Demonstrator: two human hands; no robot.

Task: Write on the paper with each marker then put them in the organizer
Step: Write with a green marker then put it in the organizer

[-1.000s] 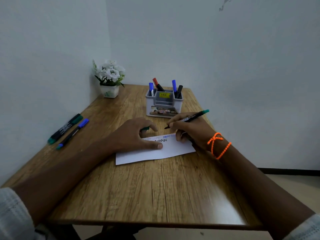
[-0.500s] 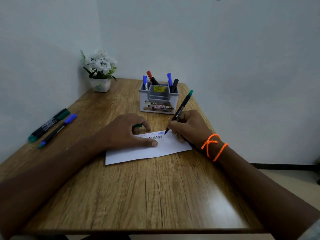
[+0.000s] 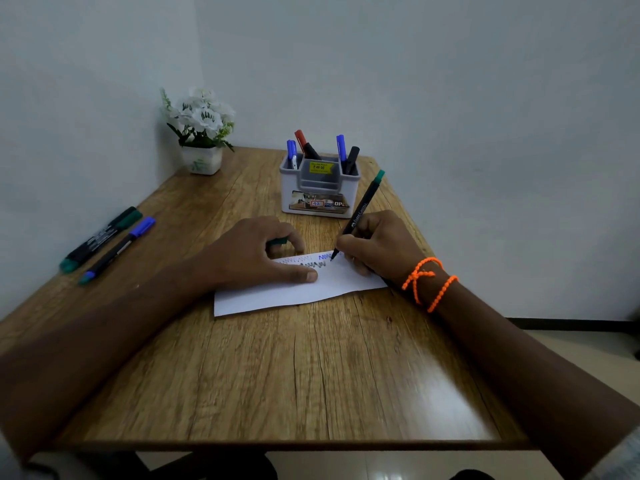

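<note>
Pale walls (image 3: 450,81); wooden table (image 3: 294,375)

On the wooden counter (image 3: 311,368), the right hand (image 3: 379,245) holds a green-ended marker (image 3: 360,211) tip-down on the paper (image 3: 294,292). The left hand (image 3: 252,256) presses the paper and curls around a green cap (image 3: 278,241). A grey organizer (image 3: 318,192) stands behind.

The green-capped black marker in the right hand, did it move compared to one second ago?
Yes. The green-capped black marker swung up from nearly flat to steep, its cap now beside the grey plastic organizer, tip on the white paper.
</note>
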